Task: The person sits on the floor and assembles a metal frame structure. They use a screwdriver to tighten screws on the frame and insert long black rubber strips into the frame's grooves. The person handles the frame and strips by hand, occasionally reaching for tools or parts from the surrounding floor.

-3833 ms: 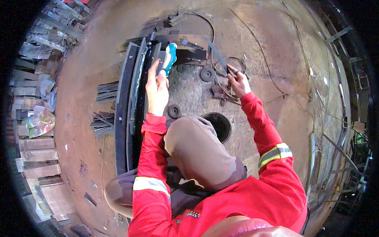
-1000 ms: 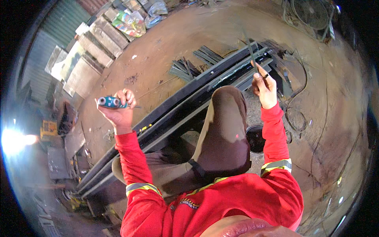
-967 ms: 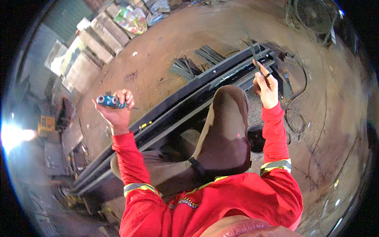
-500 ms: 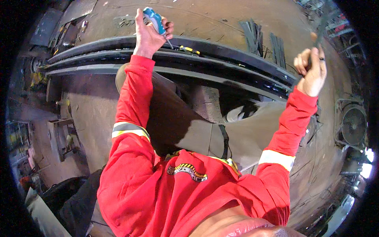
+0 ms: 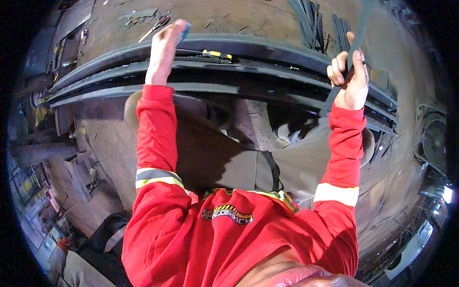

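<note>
- Far left: dim workshop clutter [image 5: 36, 184], darkened by the lens rim; most pieces are too small to identify.
- Lower left: dark folded cloth [image 5: 103, 248], partly covered by the red sleeve [image 5: 155, 131]; its full form cannot be made out.
- Upper left: a scissor-like hand tool with dark red handles [image 5: 163, 20], lying on the floor beyond the beams.
- Left hand [image 5: 165, 45]: raised over the beams, seen nearly edge-on. It holds a smooth blue tool handle [image 5: 185, 32], of which only a sliver shows; the fingers' wrap is hidden.
- Centre left: a yellow-and-black handled tool [image 5: 217, 55], resting on the beams. A thin shaft lies to its left; which tool it belongs to cannot be told.
- Centre: long dark metal beams [image 5: 267, 45], side by side, bowed by the lens, wet-looking in places; both arms hide parts of them. Beyond lies the brown, stained floor [image 5: 258, 14], scattered with scraps.
- Upper right of centre: two bundles of dark flat strips [image 5: 308, 24], cut off above.
- Right hand [image 5: 351, 79]: thumb and fingers close narrowly on a long flat grey strip [image 5: 361, 33], slanting above the beams; its upper end blurs into the top margin.
- Far right: a round grey fan [image 5: 434, 138], dimmed by the rim, above a glaring white light [image 5: 447, 194].
</note>
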